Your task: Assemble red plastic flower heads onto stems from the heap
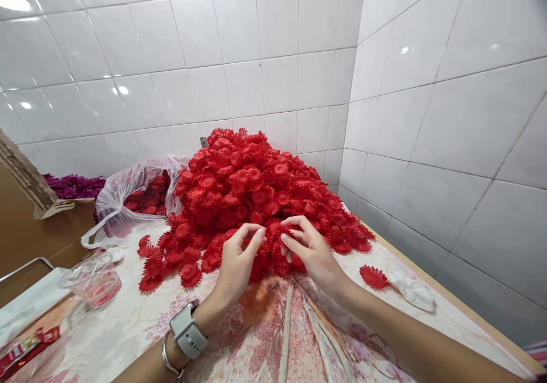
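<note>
Left hand (237, 260) and right hand (314, 252) at centre frame, fingertips pinching one red flower (274, 237) at the foot of a pile (252, 183) on the bench (128, 326). Probably light, thin, flexible plastic; easiest gripped by the petal rim. Bag (123, 192) of more at left.

Flower pile (256, 195) against wall (213, 58), bag (137, 195) left (cup (92, 280) nearer)

Bright, sharp; glare spots on wall tiles (128, 58).
</note>
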`<state>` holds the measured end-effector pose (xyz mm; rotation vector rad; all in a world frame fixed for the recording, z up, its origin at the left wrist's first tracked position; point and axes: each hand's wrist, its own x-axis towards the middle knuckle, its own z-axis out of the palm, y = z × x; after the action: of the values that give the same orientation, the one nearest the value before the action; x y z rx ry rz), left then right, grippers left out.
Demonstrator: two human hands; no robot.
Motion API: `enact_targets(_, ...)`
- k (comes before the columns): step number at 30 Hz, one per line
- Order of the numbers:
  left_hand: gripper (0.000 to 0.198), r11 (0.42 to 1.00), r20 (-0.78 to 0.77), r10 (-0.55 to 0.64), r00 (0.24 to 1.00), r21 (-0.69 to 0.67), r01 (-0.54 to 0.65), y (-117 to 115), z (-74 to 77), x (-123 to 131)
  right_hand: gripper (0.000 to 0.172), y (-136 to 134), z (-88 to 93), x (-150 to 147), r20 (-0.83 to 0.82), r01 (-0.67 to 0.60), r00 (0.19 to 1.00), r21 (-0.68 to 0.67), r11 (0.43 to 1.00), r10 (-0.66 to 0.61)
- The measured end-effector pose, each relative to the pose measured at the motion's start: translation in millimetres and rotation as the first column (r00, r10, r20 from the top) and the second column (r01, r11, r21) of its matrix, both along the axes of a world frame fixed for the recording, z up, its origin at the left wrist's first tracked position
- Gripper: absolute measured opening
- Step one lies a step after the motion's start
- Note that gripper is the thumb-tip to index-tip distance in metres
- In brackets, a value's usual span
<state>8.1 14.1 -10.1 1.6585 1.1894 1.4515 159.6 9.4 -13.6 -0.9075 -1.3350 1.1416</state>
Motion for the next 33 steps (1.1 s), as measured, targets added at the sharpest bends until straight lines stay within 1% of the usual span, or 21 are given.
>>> enact_targets(4,0.018,0.997,-0.032,-0.072,0.997,-0.014,0.072,-4.9,-0.5,3.4,0.021,2.5,-3.3,0.2,-0.039,0.001,0.999,-0.034,0.999,-0.002)
enact_targets(8,0.013,0.993,-0.03,-0.11,0.993,-0.041,0.109,-6.2,-0.2,4.9,0.022,2.5,-4.3,-0.4,-0.049,-0.021,0.999,-0.043,0.999,0.019)
enact_targets(11,0.015,0.983,-0.015,-0.16,0.987,-0.092,0.158,-5.4,0.8,6.3,0.032,0.5,-2.5,-1.0,-0.051,-0.065,0.997,-0.041,0.997,0.063)
enact_targets(13,0.017,0.974,-0.003,-0.193,0.981,-0.121,0.192,-5.3,1.9,7.3,0.038,-0.6,-1.7,-0.8,-0.023,-0.074,0.997,-0.035,0.997,0.073)
enact_targets(14,0.018,0.971,0.005,-0.204,0.979,-0.126,0.203,-5.5,2.5,7.6,0.038,-0.9,-1.7,-0.4,0.011,-0.076,0.997,-0.026,0.997,0.076)
enact_targets(15,0.019,0.97,0.012,-0.209,0.978,-0.125,0.208,-5.9,3.0,7.7,0.033,-0.8,-1.9,0.0,0.057,-0.078,0.995,-0.013,0.997,0.079)
enact_targets(17,0.019,0.972,0.021,-0.205,0.979,-0.115,0.206,-6.6,3.6,7.5,0.021,-0.1,-3.0,0.8,0.15,-0.099,0.984,0.018,0.995,0.095)
enact_targets(18,0.019,0.974,0.022,-0.197,0.98,-0.109,0.199,-6.8,3.6,7.1,0.023,0.5,-3.6,1.0,0.184,-0.113,0.977,0.031,0.993,0.105)
enact_targets(19,0.018,0.977,0.021,-0.184,0.983,-0.102,0.185,-6.7,3.4,6.6,0.029,1.1,-4.3,1.1,0.206,-0.125,0.972,0.041,0.991,0.114)
enact_targets(21,0.015,0.987,0.018,-0.138,0.99,-0.087,0.139,-5.6,2.6,5.3,0.036,2.3,-5.4,1.1,0.226,-0.133,0.967,0.054,0.99,0.117)
enact_targets(24,0.014,0.996,0.023,-0.053,0.998,-0.065,0.054,-2.9,2.0,3.3,0.037,2.6,-6.2,1.0,0.238,-0.124,0.966,0.068,0.99,0.104)
enact_targets(26,0.016,0.997,0.02,-0.037,0.999,-0.064,0.038,-1.8,2.3,2.6,0.04,1.8,-6.0,1.4,0.232,-0.105,0.969,0.07,0.992,0.086)
enact_targets(28,0.018,0.993,-0.001,-0.079,0.997,-0.084,0.078,-1.9,2.4,3.1,0.042,0.8,-5.2,2.0,0.214,-0.085,0.975,0.068,0.994,0.068)
enact_targets(31,0.024,0.974,-0.037,-0.188,0.982,-0.133,0.181,-3.2,1.1,5.5,0.041,-0.1,-3.9,2.6,0.181,-0.07,0.982,0.073,0.995,0.055)
enact_targets(33,0.024,0.965,-0.043,-0.228,0.973,-0.142,0.22,-4.0,0.0,6.9,0.041,0.0,-3.5,2.8,0.165,-0.072,0.985,0.071,0.995,0.059)
